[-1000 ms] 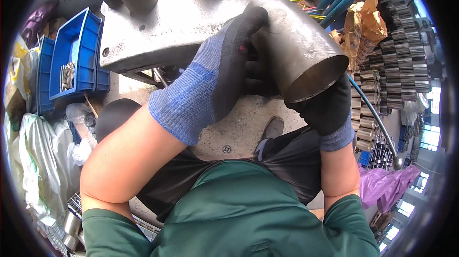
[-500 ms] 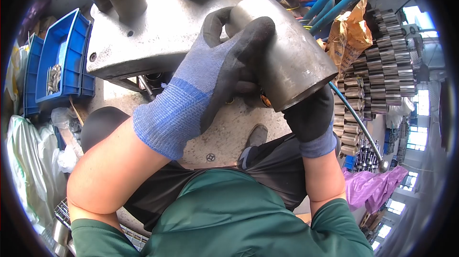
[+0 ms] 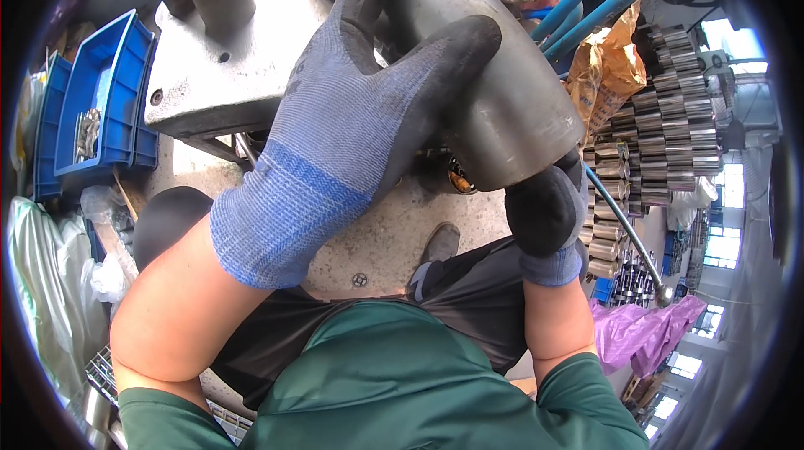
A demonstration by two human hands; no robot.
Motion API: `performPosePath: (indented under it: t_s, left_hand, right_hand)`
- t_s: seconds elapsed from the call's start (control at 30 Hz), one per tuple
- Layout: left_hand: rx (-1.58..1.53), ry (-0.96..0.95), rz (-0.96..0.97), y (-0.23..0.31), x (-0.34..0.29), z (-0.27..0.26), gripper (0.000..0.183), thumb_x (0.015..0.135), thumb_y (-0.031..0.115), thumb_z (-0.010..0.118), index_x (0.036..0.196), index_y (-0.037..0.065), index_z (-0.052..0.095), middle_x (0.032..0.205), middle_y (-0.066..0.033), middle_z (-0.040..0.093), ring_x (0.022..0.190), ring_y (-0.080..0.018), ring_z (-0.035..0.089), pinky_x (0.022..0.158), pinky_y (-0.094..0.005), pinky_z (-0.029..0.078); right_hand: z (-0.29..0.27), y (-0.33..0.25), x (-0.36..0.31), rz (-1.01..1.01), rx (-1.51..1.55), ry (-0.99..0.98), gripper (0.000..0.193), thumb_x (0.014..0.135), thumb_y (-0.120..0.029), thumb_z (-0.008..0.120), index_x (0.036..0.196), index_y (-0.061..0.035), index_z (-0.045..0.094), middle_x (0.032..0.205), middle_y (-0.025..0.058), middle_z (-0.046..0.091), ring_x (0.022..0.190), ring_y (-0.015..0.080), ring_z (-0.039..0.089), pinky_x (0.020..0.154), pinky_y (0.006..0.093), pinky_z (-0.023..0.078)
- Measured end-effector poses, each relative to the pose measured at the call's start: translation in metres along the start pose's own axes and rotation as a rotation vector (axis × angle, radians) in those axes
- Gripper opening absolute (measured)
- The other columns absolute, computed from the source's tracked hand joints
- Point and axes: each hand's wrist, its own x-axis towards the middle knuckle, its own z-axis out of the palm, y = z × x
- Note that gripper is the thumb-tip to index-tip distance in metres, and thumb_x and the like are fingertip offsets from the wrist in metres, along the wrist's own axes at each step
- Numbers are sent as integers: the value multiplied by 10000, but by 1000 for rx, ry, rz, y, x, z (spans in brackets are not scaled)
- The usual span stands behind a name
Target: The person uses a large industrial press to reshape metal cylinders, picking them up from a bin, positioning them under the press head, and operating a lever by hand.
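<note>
Left grip (image 3: 368,94) clasps metal cylinder (image 3: 521,102) — right grip (image 3: 544,211) partly hidden behind it.

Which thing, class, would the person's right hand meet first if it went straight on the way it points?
The metal cylinder: the right hand points up the picture at its lower end and seems to touch its rim, though the exact contact is hidden.

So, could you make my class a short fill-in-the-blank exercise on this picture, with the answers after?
The hand whose thumb lies across the metal cylinder is the person's ____ one.
The pale table lies to the ____ of the blue bin.
The crumpled sheet at lower right is coloured ____.
The person's shirt is coloured ____.
Missing words: left; right; purple; green.
</note>
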Motion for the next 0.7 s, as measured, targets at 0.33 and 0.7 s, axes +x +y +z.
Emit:
performPosePath:
  t_s: [0.33, 0.7]
  left_hand:
    - [-130, -206, -125, -22, 12, -28, 582, 968, 327, 698, 1464, 107, 489, 822, -17, 585, 593, -38, 528, 487, -176, 429]
    - [50, -179, 67, -43, 11, -26, 619, 948, 348, 725, 1471, 118, 487, 867, -32, 611, 643, -62, 584, 508, -194, 469]
  right_hand:
    - [7, -12, 5, 771, 514, -109, 256, 865, -28, 567, 1108, 41, 608, 1011, 123, 684, 871, 191, 665, 786, 309, 537]
    - [23, -13, 9, 1091, 763, 133, 308, 855, 50, 638, 1163, 38, 625, 981, 108, 726, 854, 123, 692, 723, 264, 567]
